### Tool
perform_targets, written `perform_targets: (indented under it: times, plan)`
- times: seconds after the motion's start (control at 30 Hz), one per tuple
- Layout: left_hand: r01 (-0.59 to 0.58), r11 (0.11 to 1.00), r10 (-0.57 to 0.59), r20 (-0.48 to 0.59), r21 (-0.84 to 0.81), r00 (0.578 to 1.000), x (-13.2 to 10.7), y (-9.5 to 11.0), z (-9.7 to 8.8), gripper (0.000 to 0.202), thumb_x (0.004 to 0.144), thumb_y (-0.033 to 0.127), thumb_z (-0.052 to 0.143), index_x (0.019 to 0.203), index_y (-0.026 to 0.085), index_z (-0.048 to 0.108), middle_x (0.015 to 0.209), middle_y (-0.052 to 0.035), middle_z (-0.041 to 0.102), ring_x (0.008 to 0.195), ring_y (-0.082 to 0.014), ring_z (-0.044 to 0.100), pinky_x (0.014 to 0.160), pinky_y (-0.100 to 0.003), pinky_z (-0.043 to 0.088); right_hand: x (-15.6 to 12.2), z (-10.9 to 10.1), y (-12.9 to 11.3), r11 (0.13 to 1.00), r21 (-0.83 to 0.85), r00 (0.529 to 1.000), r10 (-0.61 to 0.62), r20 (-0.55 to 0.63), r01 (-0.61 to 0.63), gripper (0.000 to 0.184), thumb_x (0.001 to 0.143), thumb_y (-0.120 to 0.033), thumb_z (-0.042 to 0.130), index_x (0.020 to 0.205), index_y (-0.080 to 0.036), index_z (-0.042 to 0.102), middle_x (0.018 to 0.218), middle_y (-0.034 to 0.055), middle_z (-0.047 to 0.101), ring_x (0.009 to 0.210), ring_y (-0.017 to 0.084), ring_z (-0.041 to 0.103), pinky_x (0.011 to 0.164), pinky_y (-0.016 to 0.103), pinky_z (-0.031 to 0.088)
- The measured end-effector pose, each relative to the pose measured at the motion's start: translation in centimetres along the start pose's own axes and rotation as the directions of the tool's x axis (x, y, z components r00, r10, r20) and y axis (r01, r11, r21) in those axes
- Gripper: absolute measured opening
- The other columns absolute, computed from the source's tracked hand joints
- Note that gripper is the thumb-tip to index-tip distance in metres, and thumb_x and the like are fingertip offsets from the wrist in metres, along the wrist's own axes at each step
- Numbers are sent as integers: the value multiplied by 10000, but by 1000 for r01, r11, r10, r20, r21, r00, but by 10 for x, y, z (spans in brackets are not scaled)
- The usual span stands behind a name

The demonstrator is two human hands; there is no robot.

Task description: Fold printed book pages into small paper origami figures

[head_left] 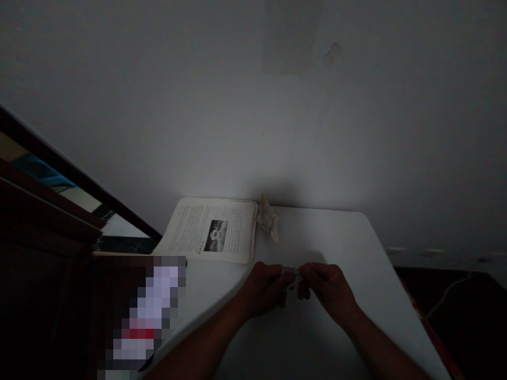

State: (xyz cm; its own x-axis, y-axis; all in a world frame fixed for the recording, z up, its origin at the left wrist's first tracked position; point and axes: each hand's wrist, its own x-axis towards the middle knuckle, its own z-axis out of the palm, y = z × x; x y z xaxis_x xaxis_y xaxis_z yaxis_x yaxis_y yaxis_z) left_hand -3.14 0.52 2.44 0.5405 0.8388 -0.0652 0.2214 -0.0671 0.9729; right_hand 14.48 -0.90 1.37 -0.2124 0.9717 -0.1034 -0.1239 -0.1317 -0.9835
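Over the front part of the white table (328,232), my left hand (267,285) and my right hand (327,285) pinch a small folded piece of paper (292,271) between them. The fingers of both hands cover much of it, so its full shape is hidden. Behind my hands a folded paper boat (268,219) rests near the back edge of the table. Touching or close to it on the left lies a stack of printed pages (190,227), with dense text and a dark picture on the top sheet.
A pale wall (222,132) rises directly behind the table. At the table's left edge is a blurred-out, pixelated object (150,311). Dark wooden furniture (39,211) stands on the left. On the right a thin cable (449,287) hangs beside the table.
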Motion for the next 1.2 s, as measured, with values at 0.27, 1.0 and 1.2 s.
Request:
perform_targets:
  times: [0.27,1.0,1.2]
  plan:
    - [52,982,-49,21,-180,999,3,-6,1,435,840,508,469,659,124,563,433,43,441,316,-55,395,328,-147,285,2,5,3,992,105,998,67,-20,-65,283,789,-379,617,691,-123,687,454,3,585,398,109,525,411,225,396]
    - [36,994,-35,8,-108,999,8,-7,-5,428,846,428,487,561,119,568,387,25,473,320,-59,414,353,-142,298,4,-5,8,984,123,983,141,-113,-127,333,816,-417,578,653,-134,644,466,11,592,436,96,507,468,209,382]
    - [43,996,-43,1,-82,999,8,-7,-5,443,854,438,470,561,121,566,392,24,471,328,-58,405,367,-148,296,4,-4,5,990,67,984,133,-115,-126,341,804,-448,573,672,-141,643,471,13,591,450,111,525,479,213,407]
